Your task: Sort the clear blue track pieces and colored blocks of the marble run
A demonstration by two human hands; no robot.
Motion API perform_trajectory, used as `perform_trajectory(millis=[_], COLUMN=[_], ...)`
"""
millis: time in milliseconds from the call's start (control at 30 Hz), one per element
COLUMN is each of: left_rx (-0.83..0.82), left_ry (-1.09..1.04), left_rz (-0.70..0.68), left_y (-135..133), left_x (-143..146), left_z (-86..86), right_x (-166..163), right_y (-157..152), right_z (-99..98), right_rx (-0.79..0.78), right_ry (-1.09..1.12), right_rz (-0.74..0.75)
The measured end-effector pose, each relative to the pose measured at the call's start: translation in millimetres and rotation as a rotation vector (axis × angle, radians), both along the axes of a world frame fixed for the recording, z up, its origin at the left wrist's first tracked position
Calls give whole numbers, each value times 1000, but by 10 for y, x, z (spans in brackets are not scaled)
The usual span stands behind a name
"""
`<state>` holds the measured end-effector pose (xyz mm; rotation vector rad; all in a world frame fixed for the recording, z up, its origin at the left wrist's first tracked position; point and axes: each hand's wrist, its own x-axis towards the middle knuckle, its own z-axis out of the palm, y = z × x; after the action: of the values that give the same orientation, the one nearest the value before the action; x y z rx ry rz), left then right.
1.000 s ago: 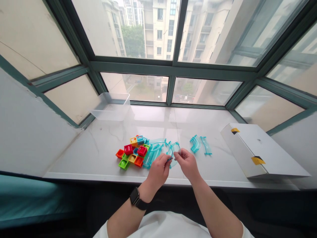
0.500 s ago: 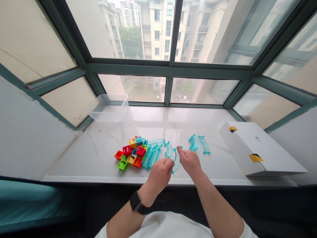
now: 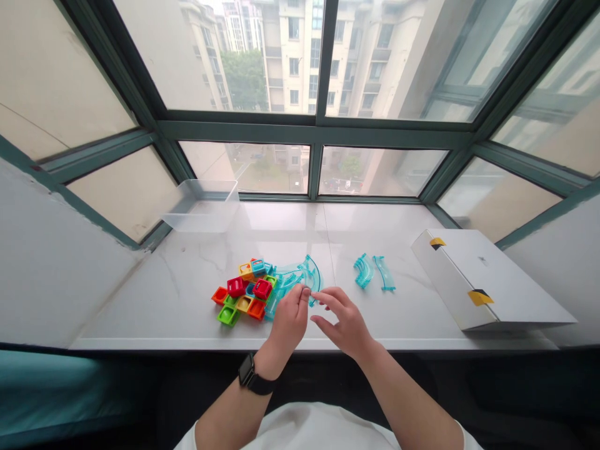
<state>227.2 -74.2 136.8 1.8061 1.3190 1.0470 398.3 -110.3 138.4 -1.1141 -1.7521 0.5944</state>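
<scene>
Turquoise curved track (image 3: 307, 273) is pinched at its near end by the left hand (image 3: 289, 324), apparently to steady it, while the right hand (image 3: 343, 320) is held open just beside it, over the marble sill (image 3: 154, 312), near coloured blocks (image 3: 241, 292).

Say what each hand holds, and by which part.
The right hand holds nothing. The left hand rests its fingertips on the edge of a teal curved track piece; whether it grips cannot be told.

A home, high-rise apartment, marble window sill (image 3: 140, 300), green-framed bay window (image 3: 314, 128), apartment blocks (image 3: 300, 62) outside
</scene>
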Motion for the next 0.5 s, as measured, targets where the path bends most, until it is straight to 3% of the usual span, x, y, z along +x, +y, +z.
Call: perform_trajectory(millis=[167,500], left_rx=[-85,-227], left_ry=[-202,-225], left_rz=[-131,-355], left_y=[-78,16], left_x=[211,620], left_z=[-36,-335], right_x=[105,646], right_y=[-41,-219], right_z=[-144,-392], right_rx=[58,19], right_ry=[19,-103], right_rz=[-135,-269])
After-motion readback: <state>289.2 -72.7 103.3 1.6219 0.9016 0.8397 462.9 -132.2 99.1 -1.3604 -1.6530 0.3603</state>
